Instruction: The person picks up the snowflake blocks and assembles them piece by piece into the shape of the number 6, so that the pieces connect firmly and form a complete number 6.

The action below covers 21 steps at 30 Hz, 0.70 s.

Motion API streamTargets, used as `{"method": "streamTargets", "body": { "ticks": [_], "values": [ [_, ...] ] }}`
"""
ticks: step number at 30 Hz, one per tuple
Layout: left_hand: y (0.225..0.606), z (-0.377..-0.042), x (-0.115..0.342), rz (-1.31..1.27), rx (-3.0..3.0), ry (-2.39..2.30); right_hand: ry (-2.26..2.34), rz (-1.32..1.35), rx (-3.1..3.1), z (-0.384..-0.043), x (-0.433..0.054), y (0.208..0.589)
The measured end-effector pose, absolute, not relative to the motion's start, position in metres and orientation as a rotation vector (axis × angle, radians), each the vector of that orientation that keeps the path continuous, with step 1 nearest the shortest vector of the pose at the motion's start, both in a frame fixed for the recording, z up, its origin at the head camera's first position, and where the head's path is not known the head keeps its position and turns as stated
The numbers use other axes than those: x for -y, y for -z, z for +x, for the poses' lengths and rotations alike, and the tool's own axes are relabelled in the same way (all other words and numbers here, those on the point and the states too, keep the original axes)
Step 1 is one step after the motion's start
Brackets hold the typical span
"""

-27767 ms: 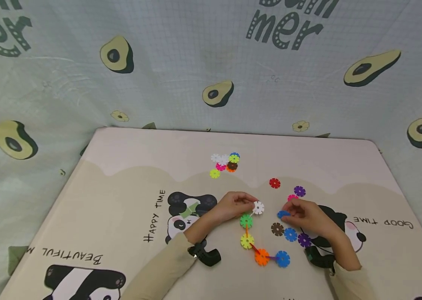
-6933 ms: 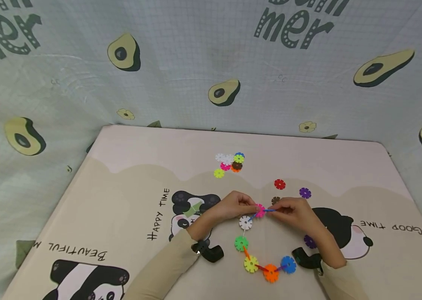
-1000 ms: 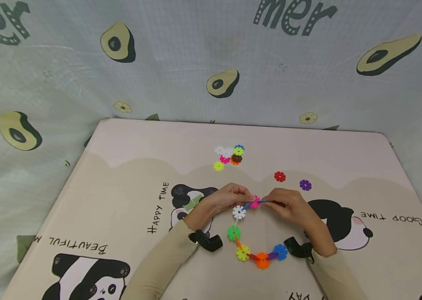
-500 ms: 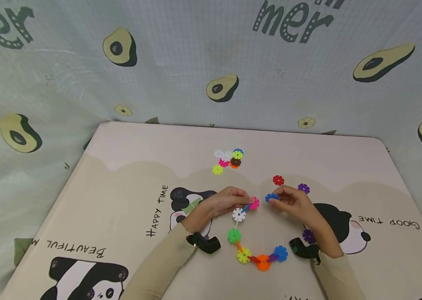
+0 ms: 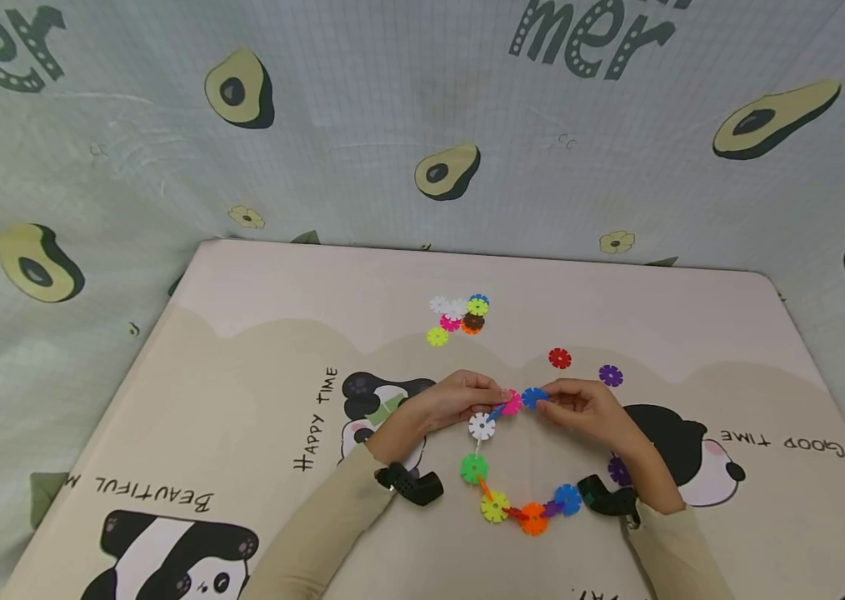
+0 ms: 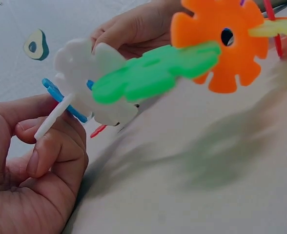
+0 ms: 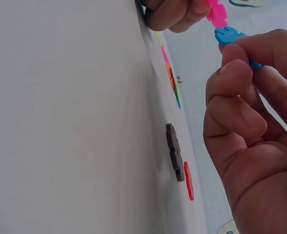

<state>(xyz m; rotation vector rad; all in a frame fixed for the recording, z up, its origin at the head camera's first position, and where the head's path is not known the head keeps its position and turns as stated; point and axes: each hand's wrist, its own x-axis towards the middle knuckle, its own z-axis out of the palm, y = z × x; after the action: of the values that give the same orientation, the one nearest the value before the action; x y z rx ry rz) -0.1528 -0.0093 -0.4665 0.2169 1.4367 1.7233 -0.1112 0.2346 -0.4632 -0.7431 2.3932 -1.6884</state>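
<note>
My left hand pinches the pink notched flower disc at the upper end of a chain of interlocking plastic discs. My right hand holds a blue disc between thumb and fingers, its edge right at the pink one; the right wrist view shows this blue disc close up. From the pink disc, the chain curves through a white disc, a green disc, a yellow disc and an orange disc to another blue disc, with edge-on discs linking them.
Beyond my hands lie a red disc and a purple disc. Another purple disc is beside my right wrist. A brown disc shows in the right wrist view. Farther back is a pile of mixed discs.
Since the oldest frame, the chain has gained a blue and a pink disc past the white one. Within the last second, my right hand drew its blue disc away, turned it, and brought it back.
</note>
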Motion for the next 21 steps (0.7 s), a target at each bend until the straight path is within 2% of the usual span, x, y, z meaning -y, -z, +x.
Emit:
{"method": "streamTargets", "body": {
  "ticks": [21],
  "values": [
    [0.4682, -0.1523, 0.0087, 0.206, -1.489, -1.71, 1.527, -1.212, -2.664, -0.116, -0.2275, 0.4607]
  ]
}}
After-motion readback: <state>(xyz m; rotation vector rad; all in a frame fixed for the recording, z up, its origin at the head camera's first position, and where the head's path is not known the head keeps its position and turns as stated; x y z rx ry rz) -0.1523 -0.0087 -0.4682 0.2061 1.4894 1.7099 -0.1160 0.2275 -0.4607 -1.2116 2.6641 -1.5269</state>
